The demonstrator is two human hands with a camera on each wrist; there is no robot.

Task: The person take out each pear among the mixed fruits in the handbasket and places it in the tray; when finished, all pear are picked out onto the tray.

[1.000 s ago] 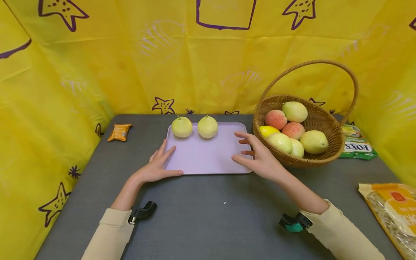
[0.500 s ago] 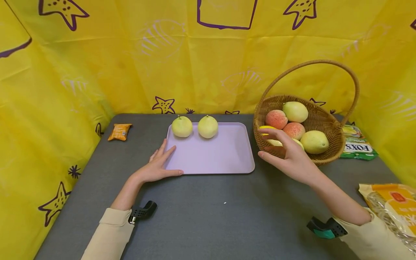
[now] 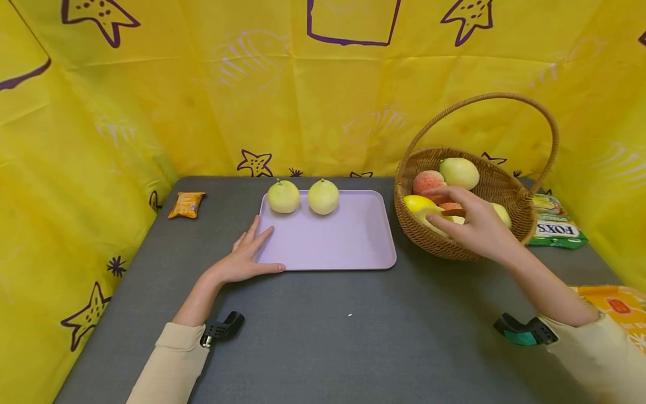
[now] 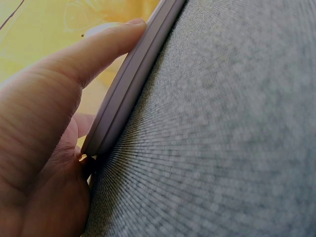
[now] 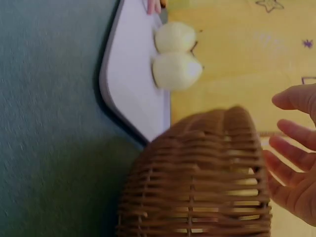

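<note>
Beige-sleeved right hand point(image 3: 476, 224): thumb and fingers apart, lightly bent, nothing visibly held. Wicker basket point(image 3: 415, 233) rim passes beneath; handle point(image 3: 492, 96) arches beyond, leaving room over the wrist. Yellow fruit point(image 3: 416, 202) and pale fruit point(image 3: 424, 217) lie by the fingertips; contact cannot be told. Left hand point(image 3: 243, 260), splayed, touches left and near edges of tray point(image 3: 333, 241). Versus half a second ago: right hand farther over basket; left hand unchanged.

Behind the right hand point(image 3: 479, 224) we see only part of the near peach point(image 3: 449, 206) and rightmost fruit point(image 3: 502, 214); sleeve point(image 3: 595, 348) and picture edge cut off the orange bag point(image 3: 618, 306).
</note>
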